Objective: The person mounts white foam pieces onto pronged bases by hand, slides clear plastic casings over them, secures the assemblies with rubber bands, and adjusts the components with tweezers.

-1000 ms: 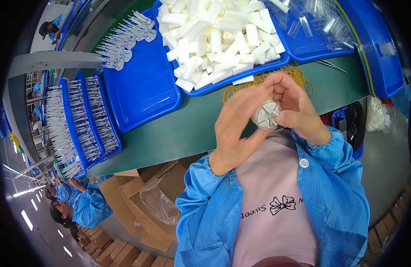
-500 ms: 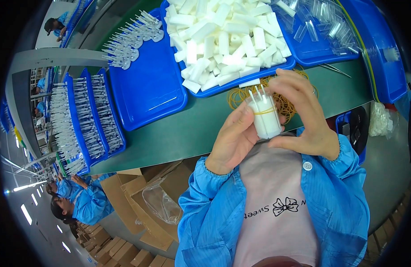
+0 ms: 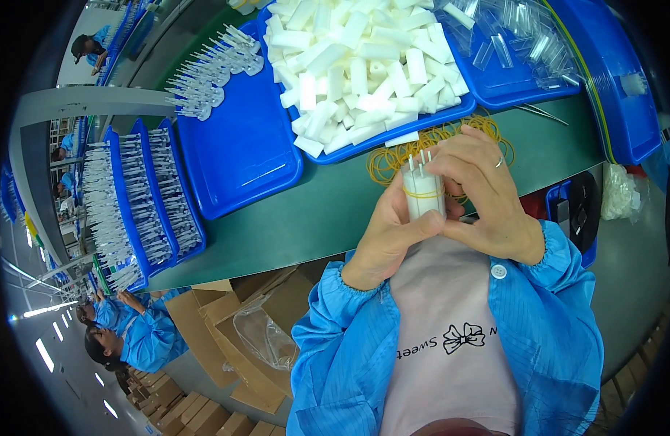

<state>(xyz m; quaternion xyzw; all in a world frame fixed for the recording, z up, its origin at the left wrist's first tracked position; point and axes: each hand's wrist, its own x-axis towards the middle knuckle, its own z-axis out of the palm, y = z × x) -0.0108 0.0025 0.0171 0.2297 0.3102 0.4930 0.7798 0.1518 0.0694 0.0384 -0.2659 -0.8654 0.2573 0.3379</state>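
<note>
A white cylinder (image 3: 426,207) sits between the two hands, in front of the chest, near the front edge of the surface (image 3: 277,243). A yellow band (image 3: 424,195) circles it, and thin white prongs (image 3: 412,163) stick out of its far end. Its long axis runs away from the body, prongs pointing toward the trays; how steeply it tilts is hard to tell. The left hand (image 3: 389,236) holds it from the left, thumb laid along the near end, below the band. The right hand (image 3: 487,196) arches around the right side, fingertips at the prong end and thumb low by the base; whether it grips or just steadies, I cannot tell. Neither hand is clearly nearer, as both are right at the cylinder. Just beyond lie loose rubber bands (image 3: 382,167), then a tray heaped with white blocks (image 3: 371,73). Clear tubes (image 3: 503,51) fill a tray to the right, with tweezers (image 3: 544,113) in front of it. To the left, pronged pieces (image 3: 208,76) stand at a blue tray (image 3: 240,171), and a packed rack (image 3: 136,196) is farther left. Below the surface is an open carton (image 3: 218,327).
</note>
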